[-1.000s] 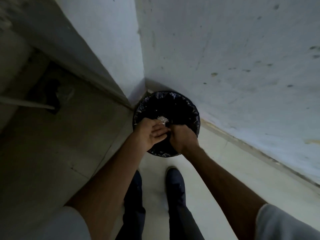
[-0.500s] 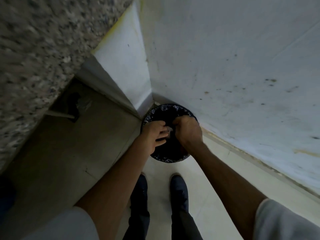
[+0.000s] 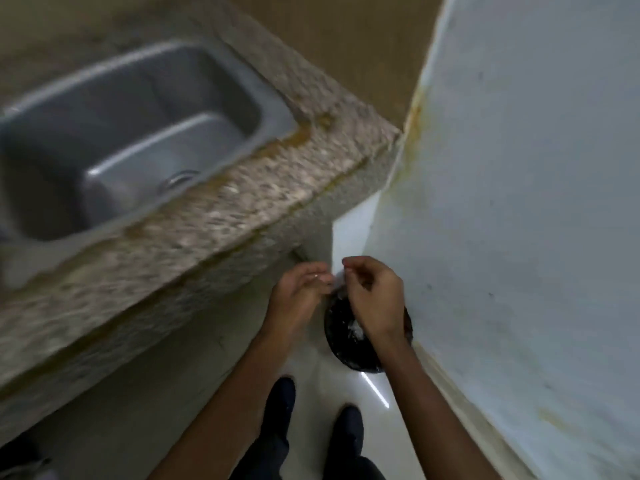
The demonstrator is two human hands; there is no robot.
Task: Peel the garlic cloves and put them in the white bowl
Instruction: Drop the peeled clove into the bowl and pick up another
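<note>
My left hand (image 3: 299, 294) and my right hand (image 3: 375, 301) are close together above a round bin lined with a black bag (image 3: 337, 344) that stands on the floor by the wall. The left hand lies palm up with relaxed fingers. The right hand's fingers are curled, fingertips near the left hand's. A pale blurred scrap, probably garlic skin (image 3: 338, 279), shows between the fingertips. White garlic skins (image 3: 356, 329) lie inside the bin. No garlic cloves and no white bowl are in view.
A speckled stone counter (image 3: 242, 202) with a grey sink (image 3: 131, 133) juts out at upper left, its edge just above my left hand. A stained white wall (image 3: 519, 202) fills the right. My dark shoes (image 3: 349, 431) stand on the pale floor in front of the bin.
My view has risen, so the counter and sink now show. Both hands have lifted from the bin's mouth and parted slightly.
</note>
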